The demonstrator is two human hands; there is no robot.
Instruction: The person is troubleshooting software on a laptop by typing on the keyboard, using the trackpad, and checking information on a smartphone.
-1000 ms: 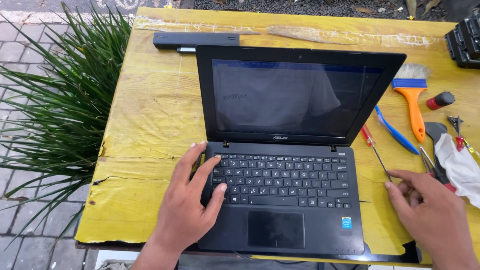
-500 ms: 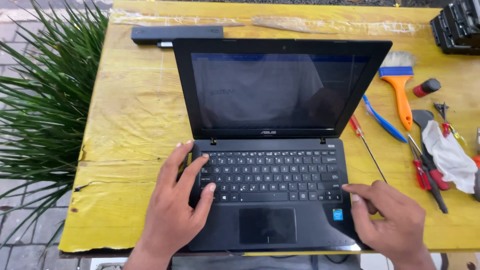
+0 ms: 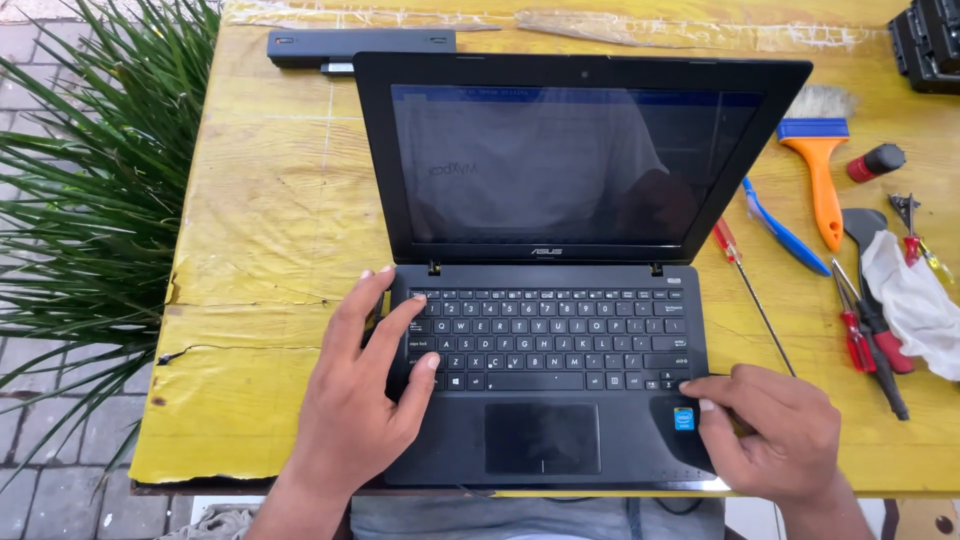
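An open black laptop [image 3: 560,300] stands on a yellow wooden table [image 3: 260,260], its dark screen [image 3: 560,170] upright. My left hand [image 3: 360,390] lies flat on the left end of the keyboard, fingers spread over the keys and the laptop's left edge. At the laptop's front right corner, my right hand [image 3: 765,430] has its fingers curled, the fingertips touching the palm rest by the arrow keys. Neither hand holds anything.
Right of the laptop lie a red screwdriver [image 3: 745,285], a blue pry tool [image 3: 780,230], an orange-handled brush [image 3: 820,160], more red-handled tools [image 3: 865,330] and a white cloth [image 3: 915,300]. A long black battery [image 3: 360,47] lies at the back. A green spiky plant [image 3: 90,200] stands left.
My right hand has moved left from the table beside the laptop onto its front right corner. The left hand has stayed on the keyboard's left end. The camera view has shifted.
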